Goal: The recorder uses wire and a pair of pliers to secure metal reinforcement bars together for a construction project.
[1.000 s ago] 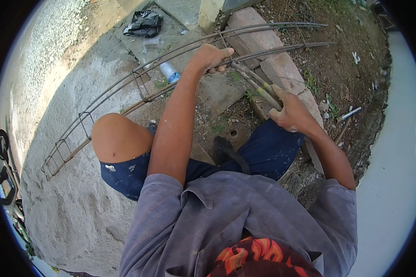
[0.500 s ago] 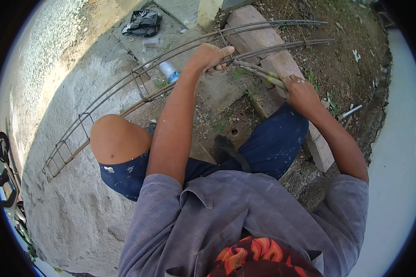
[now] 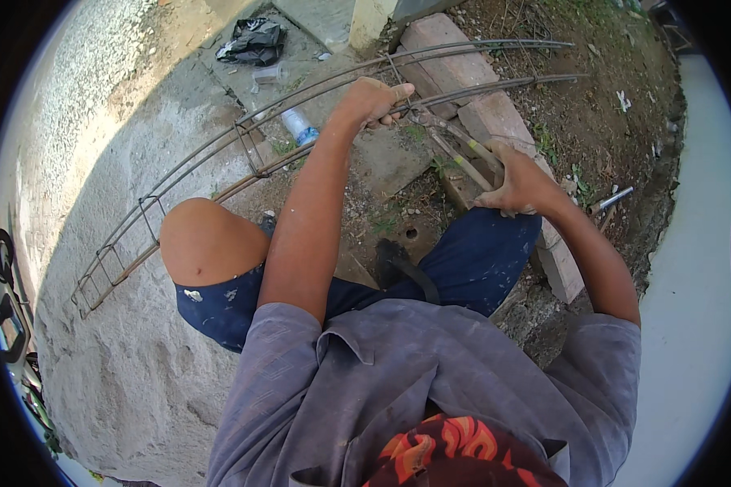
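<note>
A long rebar cage [image 3: 246, 146] of thin steel bars, tied with square stirrups, lies across in front of me from lower left to upper right. My left hand [image 3: 374, 103] is closed around its nearer bars, close to a stirrup. In my right hand [image 3: 518, 180] is a pair of long-handled pincers [image 3: 463, 154], the handles spread apart between thumb and fingers. The pincers' jaws meet the bars just right of my left hand; what they bite on is too small to make out.
Pinkish concrete blocks [image 3: 495, 116] support the cage's right end. Beyond the cage lie a plastic bottle [image 3: 299, 127], a clear cup [image 3: 266, 75] and a black plastic bag [image 3: 253, 42]. A metal tube [image 3: 612, 200] rests on soil at right, by a white wall [image 3: 698, 243]. Grey sand [image 3: 130, 381] is piled at left.
The pincers' handles have opened apart, and my right hand has spread and lowered slightly with them. My left hand keeps its hold on the bars.
</note>
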Motion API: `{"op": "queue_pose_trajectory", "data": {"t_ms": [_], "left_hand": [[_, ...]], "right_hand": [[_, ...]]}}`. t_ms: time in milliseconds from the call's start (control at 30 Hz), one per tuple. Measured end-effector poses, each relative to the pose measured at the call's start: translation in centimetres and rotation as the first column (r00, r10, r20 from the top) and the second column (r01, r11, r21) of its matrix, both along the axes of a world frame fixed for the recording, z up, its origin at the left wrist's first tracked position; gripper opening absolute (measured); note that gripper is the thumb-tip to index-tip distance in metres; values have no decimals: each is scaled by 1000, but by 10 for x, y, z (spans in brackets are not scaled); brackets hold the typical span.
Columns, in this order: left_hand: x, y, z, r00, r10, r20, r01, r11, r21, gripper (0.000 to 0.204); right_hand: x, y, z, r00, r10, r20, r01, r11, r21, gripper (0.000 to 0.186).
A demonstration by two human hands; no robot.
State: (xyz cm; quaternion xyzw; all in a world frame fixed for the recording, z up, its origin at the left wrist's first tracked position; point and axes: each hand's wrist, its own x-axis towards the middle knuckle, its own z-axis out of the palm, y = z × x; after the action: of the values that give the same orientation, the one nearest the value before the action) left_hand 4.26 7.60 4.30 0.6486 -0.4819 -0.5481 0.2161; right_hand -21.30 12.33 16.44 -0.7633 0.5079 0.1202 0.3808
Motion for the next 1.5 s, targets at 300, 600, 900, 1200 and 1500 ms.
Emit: {"op": "queue_pose_trajectory", "data": {"t_ms": [300,600,900,1200,1500], "left_hand": [[0,-5,-8,1000,-25,7,25,1000,11,57],[-3,-6,-5,999,-28,-20,28,999,16,57],[2,-5,-13,999,-29,-30,30,999,29,58],[0,-4,-8,999,-39,2,39,999,21,58],[-1,-3,-5,999,-32,23,32,999,8,58]], "right_hand": [[-25,18,-28,869,284,-406,-495,532,-687,57],[-14,32,-49,545,-785,296,107,415,904,44],[6,11,3,1000,-25,16,24,1000,14,85],[-19,26,-21,890,272,-366,-451,407,-794,60],[-20,26,-40,691,-679,247,322,596,736,40]]}}
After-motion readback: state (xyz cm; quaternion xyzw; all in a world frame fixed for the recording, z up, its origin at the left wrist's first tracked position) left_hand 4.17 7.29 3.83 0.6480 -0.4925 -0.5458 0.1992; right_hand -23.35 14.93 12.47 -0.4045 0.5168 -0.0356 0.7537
